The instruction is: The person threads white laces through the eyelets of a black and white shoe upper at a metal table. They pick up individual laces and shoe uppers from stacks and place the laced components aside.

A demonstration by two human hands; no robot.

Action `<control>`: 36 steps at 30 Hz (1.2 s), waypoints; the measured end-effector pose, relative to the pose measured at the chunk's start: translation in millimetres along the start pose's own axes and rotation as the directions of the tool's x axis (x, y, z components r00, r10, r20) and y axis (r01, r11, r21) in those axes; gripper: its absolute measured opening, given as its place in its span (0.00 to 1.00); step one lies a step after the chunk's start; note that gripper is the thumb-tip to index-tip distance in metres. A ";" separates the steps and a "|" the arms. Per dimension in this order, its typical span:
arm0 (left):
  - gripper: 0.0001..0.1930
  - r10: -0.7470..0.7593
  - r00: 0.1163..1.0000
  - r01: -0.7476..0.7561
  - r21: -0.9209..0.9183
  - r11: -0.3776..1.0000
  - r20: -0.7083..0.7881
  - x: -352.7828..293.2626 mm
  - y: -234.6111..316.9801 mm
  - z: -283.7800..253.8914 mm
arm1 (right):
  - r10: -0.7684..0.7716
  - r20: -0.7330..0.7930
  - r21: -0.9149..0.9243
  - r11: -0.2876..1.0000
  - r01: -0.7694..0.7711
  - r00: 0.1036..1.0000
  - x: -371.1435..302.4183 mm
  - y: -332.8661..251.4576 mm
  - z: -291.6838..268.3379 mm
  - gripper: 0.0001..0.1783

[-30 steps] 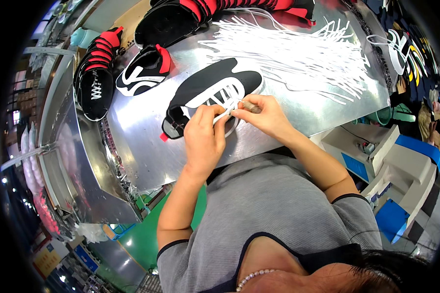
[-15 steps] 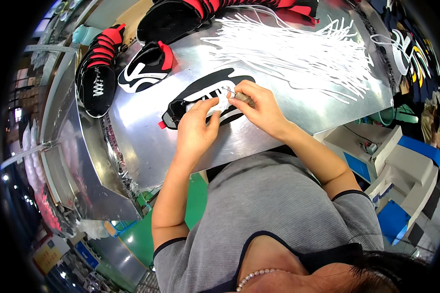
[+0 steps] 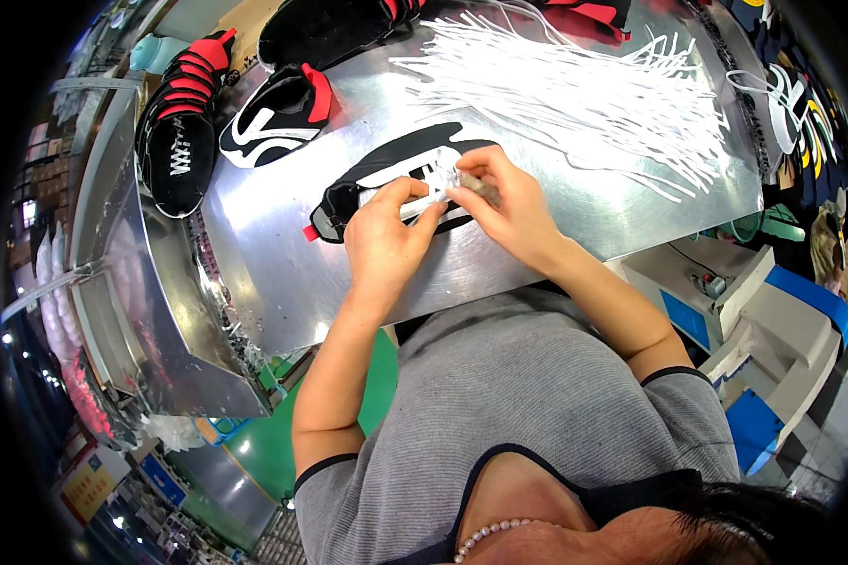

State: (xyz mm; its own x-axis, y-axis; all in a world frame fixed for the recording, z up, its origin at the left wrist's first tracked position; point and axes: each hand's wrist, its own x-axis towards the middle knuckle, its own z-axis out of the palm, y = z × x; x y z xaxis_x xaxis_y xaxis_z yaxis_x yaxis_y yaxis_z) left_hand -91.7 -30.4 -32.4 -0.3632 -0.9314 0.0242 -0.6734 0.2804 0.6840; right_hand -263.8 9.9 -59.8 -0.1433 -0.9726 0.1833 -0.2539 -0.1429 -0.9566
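Note:
A black and white shoe upper [image 3: 386, 158] with a red heel tab lies on the metal tabletop, its heel toward the left. My left hand [image 3: 386, 234] rests against its near side, thumb and index finger pinched on a white shoelace [image 3: 440, 177] at the lacing area. From the right, my right hand [image 3: 516, 209] holds a small hand tool with a brownish handle [image 3: 481, 186], close to the left fingertips. The tool's tip is hard to make out among the white laces. My fingers cover part of the upper's near side and eyelets.
A large bundle of white shoelaces [image 3: 575, 94] spreads across the table's far right. Another black, white and red upper [image 3: 278, 118] sits at the far left. Nested stacks of black and red uppers [image 3: 181, 141] stand beyond the left edge and at the back [image 3: 320, 36].
My left fingers have shifted right toward the right hand, and the thumb has come closer to the index finger. The tool's metal tip, visible earlier, is now obscured. The view has shifted slightly.

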 end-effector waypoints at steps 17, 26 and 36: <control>0.11 0.181 0.978 -0.175 0.062 0.983 -0.107 -7.0 1.7 5.5 | 0.256 0.168 -0.176 0.958 -0.227 0.952 -18.9 -8.3 -1.4 0.08; 0.07 0.267 0.950 -0.267 0.023 0.963 -0.159 -24.1 4.4 18.0 | 0.197 0.202 -0.417 0.904 -0.098 0.959 -17.0 -16.8 -0.5 0.08; 0.06 0.467 0.871 -0.414 0.282 0.865 -0.153 -34.5 -13.2 0.1 | 0.310 0.282 -0.395 0.900 -0.184 0.908 -4.3 -30.4 -63.8 0.12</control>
State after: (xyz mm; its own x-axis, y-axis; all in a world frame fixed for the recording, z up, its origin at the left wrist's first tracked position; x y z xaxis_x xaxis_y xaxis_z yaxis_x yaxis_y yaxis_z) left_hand -70.4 -2.0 -42.3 -0.5322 -0.7157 0.4524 -0.6138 0.6941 0.3761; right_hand -316.6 30.1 -17.0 0.0608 -0.9792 -0.1937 -0.5802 0.1233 -0.8051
